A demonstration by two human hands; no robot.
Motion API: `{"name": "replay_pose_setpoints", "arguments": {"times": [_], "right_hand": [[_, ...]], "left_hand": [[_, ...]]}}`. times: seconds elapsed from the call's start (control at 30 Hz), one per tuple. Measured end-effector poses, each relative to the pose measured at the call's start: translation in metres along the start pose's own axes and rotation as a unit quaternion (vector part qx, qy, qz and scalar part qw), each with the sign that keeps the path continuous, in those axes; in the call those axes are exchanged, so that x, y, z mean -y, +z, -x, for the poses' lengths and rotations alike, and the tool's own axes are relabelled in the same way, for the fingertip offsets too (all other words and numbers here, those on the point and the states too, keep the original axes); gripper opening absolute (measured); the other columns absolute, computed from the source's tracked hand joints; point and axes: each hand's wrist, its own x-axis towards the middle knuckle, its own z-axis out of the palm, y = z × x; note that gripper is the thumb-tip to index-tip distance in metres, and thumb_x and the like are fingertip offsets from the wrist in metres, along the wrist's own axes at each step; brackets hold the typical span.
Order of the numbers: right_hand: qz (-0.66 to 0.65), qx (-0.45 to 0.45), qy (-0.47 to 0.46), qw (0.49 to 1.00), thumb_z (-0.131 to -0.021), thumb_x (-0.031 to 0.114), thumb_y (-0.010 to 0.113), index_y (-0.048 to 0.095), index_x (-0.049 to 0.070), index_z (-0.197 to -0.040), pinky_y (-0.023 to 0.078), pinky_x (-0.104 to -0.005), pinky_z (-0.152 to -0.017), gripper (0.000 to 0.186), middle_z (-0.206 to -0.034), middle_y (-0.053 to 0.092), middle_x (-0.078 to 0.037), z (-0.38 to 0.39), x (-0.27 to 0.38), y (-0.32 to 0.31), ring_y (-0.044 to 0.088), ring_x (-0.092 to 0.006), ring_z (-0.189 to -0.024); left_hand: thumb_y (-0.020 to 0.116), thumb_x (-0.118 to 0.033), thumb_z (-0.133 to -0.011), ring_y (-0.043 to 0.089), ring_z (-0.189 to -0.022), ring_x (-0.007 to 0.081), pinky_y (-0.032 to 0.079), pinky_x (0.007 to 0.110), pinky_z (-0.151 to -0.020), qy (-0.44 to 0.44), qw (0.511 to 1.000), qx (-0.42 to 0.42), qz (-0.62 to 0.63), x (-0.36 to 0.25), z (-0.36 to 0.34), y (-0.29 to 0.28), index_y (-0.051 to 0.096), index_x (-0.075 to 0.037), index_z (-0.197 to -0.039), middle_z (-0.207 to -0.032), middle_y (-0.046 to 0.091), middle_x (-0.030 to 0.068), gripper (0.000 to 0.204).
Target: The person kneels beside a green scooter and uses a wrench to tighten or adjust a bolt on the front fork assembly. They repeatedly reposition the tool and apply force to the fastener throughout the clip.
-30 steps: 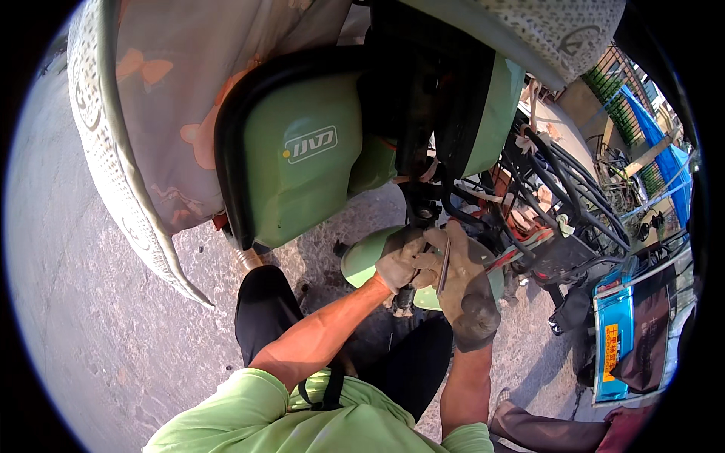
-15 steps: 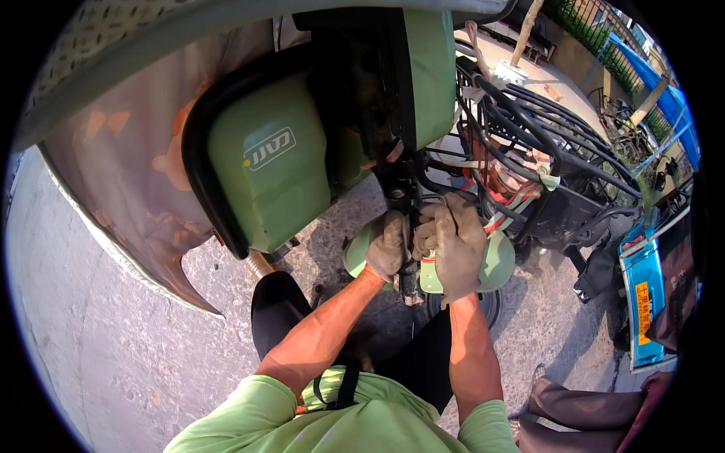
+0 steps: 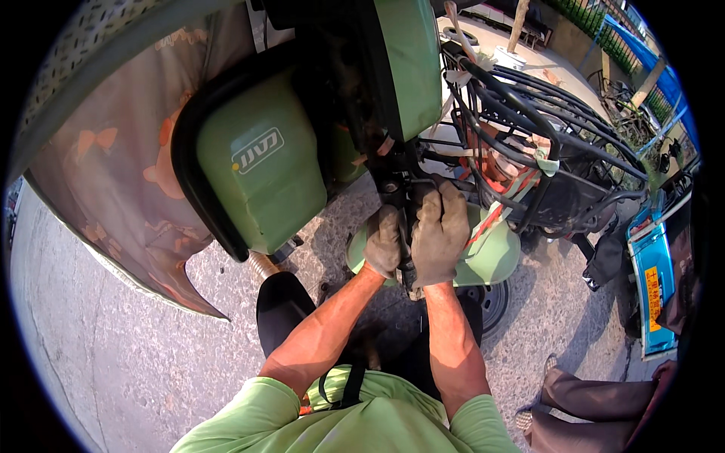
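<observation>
Left hand (image 3: 384, 243) and right hand (image 3: 439, 235), both curled, flank the black post (image 3: 406, 228) at frame centre; whether either grip holds it cannot be told. Hazard: gloved hands could slip, knocking the green fender (image 3: 489, 260).

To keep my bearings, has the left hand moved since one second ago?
Yes: against the black column, the left hand has shifted left, from across its front to its left side.

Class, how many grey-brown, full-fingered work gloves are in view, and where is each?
2. One grey-brown work glove is on the left hand, left of the narrow dark bar; the other glove is on the right hand, right of it. Others may be hidden.
</observation>
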Motion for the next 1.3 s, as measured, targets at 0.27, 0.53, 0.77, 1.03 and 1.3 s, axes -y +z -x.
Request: {"name": "replay_pose_setpoints", "arguments": {"times": [0.27,0.53,0.77,1.03,1.3], "right_hand": [[0.045,-0.037,-0.050,0.997,-0.093,0.011,0.054,0.061,-0.005,-0.109,0.050,-0.0337,-0.077,0.023,-0.092,0.064,-0.013,0.000,0.009,0.009,0.061,-0.0216,-0.081],[-0.034,-0.051,-0.038,0.997,-0.094,0.013,0.056,0.064,-0.003,-0.120,0.051,-0.0321,-0.082,0.031,-0.101,0.069,-0.014,0.001,-0.007,0.015,0.064,-0.0186,-0.089],[-0.077,-0.055,-0.047,0.994,-0.096,0.006,0.054,0.062,-0.008,-0.121,0.050,-0.0278,-0.082,0.029,-0.102,0.068,-0.009,0.001,-0.009,0.017,0.061,-0.0139,-0.090],[-0.041,0.001,-0.119,0.992,-0.096,0.006,0.056,0.062,-0.005,-0.123,0.051,-0.0293,-0.078,0.029,-0.104,0.069,-0.011,-0.006,-0.026,0.002,0.063,-0.0156,-0.088],[0.005,0.028,-0.165,0.986,-0.097,0.004,0.055,0.063,-0.001,-0.126,0.050,-0.0278,-0.068,0.031,-0.094,0.067,-0.007,-0.012,-0.025,-0.004,0.060,-0.0112,-0.077]], "left_hand": [[0.036,-0.044,-0.103,0.058,-0.078,0.0363,0.045,0.045,-0.072,0.017,0.999,0.021,-0.024,0.002,-0.001,-0.003,0.060,-0.002,-0.098,-0.088,0.063,0.0187,0.049],[0.035,-0.045,-0.103,0.056,-0.075,0.0381,0.044,0.046,-0.069,0.024,0.999,0.012,-0.028,0.000,-0.002,-0.001,0.057,-0.002,-0.090,-0.083,0.061,0.0195,0.050],[0.033,-0.045,-0.103,0.056,-0.074,0.0394,0.044,0.047,-0.070,0.022,0.999,0.002,-0.024,0.003,-0.001,-0.001,0.057,-0.002,-0.090,-0.082,0.061,0.0203,0.051],[0.025,-0.063,-0.101,0.060,-0.101,0.0227,0.045,0.034,-0.093,-0.058,0.995,0.051,-0.065,-0.005,0.004,-0.006,0.060,-0.003,-0.121,-0.108,0.067,0.0114,0.073],[0.035,-0.046,-0.104,0.061,-0.084,0.0358,0.047,0.044,-0.077,-0.011,0.999,-0.004,-0.045,0.006,0.003,-0.003,0.063,-0.003,-0.103,-0.094,0.066,0.0181,0.051]]}}
